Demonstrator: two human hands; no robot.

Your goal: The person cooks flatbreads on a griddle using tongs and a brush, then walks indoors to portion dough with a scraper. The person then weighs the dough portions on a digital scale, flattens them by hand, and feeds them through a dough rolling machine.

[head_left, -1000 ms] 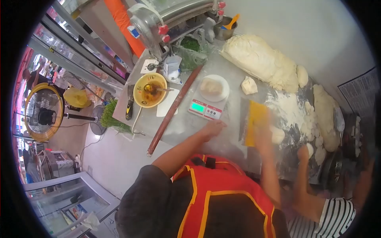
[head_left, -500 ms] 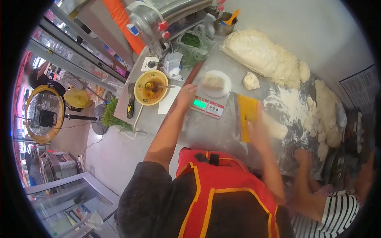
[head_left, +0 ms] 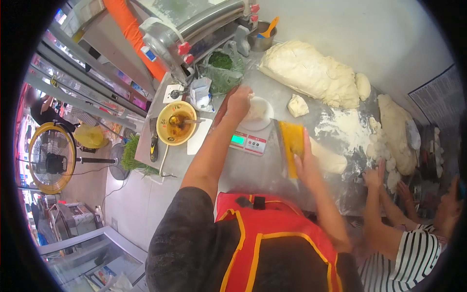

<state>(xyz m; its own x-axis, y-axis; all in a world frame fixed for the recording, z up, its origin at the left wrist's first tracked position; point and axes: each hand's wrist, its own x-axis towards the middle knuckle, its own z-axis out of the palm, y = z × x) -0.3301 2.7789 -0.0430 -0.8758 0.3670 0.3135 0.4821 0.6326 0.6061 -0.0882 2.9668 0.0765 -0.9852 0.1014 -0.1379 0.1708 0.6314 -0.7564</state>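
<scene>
My left hand [head_left: 239, 103] is closed at the left edge of the round white plate of a kitchen scale [head_left: 249, 142]. Something whitish shows at its fingertips, too small to make out. A pale lump, blurred, lies on the plate. My right hand [head_left: 306, 163] grips a yellow dough scraper [head_left: 292, 146], its metal blade along the left side, standing on the worktop right of the scale. Just right of that hand lies a thick roll of dough [head_left: 331, 156]. A small dough chunk [head_left: 297, 105] sits above the scraper.
A big dough mass [head_left: 311, 73] lies along the wall, with scattered flour [head_left: 343, 127] below it. To the left are a yellow bowl [head_left: 176, 123] of brown liquid with a spoon and a bag of greens [head_left: 222, 65]. A co-worker's hands [head_left: 374, 175] handle small dough pieces at right.
My left hand has moved up and right, to the plate's edge. My right hand stays at the scraper, now less blurred. The view has shifted slightly, and the co-worker's hands have moved up toward the dough pieces.
</scene>
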